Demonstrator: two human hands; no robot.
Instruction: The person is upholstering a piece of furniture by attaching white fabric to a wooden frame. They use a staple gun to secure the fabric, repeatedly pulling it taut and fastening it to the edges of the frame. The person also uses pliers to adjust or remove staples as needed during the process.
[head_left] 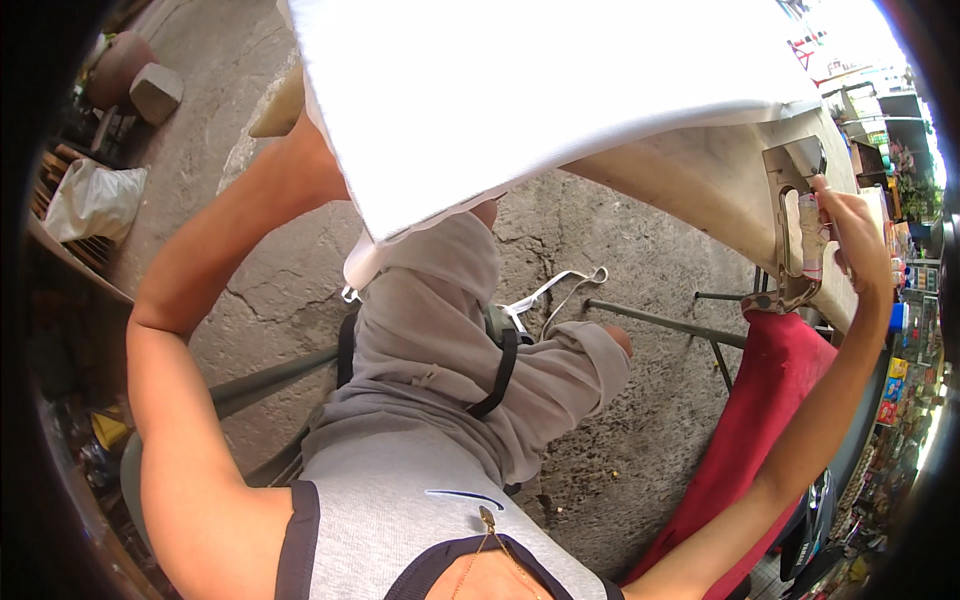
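Note:
A white cloth (520,90) lies spread over a pale ironing board (690,185), its near corner hanging over the edge. My left arm (240,220) reaches beneath the cloth, which hides my left hand. At the board's right end, my right hand (853,225) is closed at the side of a metal object (783,190) with a pale, wrapped handle. It looks like an iron on a metal rest, but I cannot tell for certain. My fingertips touch its upper part, near a dark piece.
Red fabric (755,400) hangs below the board's right end. Thin metal legs (665,322) stand on cracked concrete (600,440). White straps (545,300) lie beyond my seated legs. A white sack (97,200) rests at far left, and stocked shelves (915,330) line the right.

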